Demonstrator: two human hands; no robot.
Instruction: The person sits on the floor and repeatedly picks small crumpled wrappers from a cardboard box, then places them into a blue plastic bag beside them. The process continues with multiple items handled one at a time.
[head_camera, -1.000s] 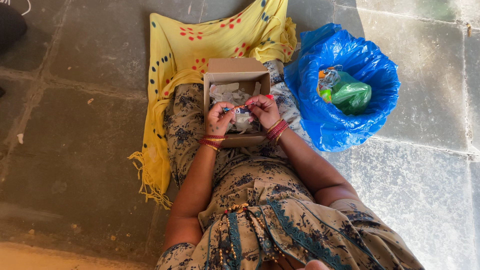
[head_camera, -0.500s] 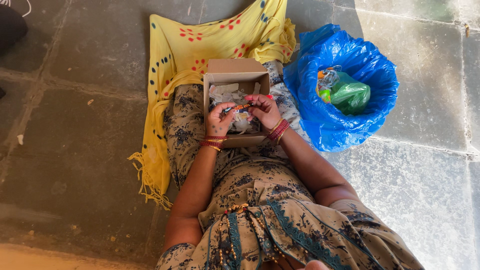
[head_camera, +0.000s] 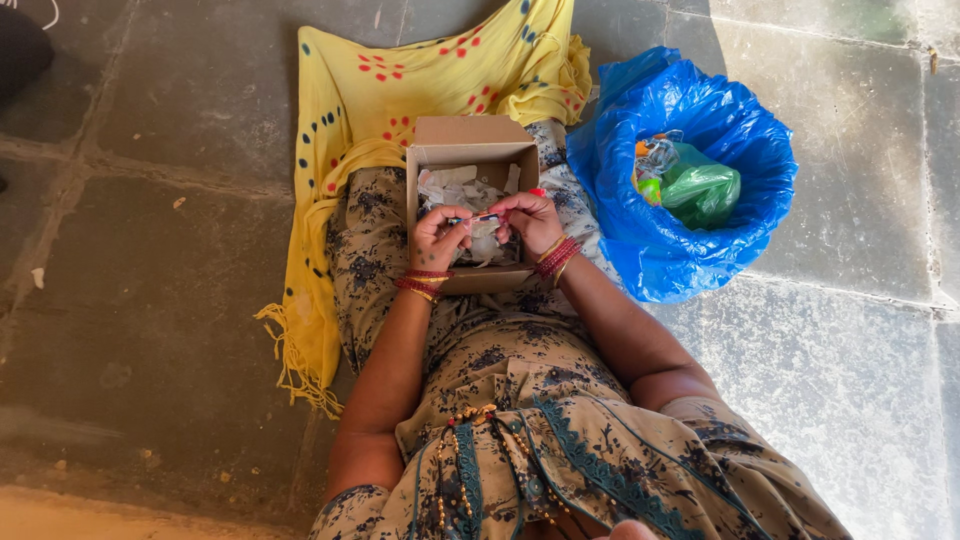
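Note:
An open brown cardboard box (head_camera: 470, 135) rests on my lap, filled with several small clear packets (head_camera: 450, 188). Over the box, my left hand (head_camera: 437, 238) and my right hand (head_camera: 532, 220) pinch the two ends of one small thin thing (head_camera: 480, 218) with orange and blue on it. Both wrists wear red and gold bangles. What the small thing is cannot be made out.
A blue plastic bag (head_camera: 700, 250) stands open to the right of my leg, holding a green bag (head_camera: 705, 190) and wrappers. A yellow dotted scarf (head_camera: 380, 80) lies spread on the grey stone floor (head_camera: 150, 250) under and beyond the box.
My hands have drawn slightly closer together over the box, turning the small thing between the fingertips. The box and bag stayed put.

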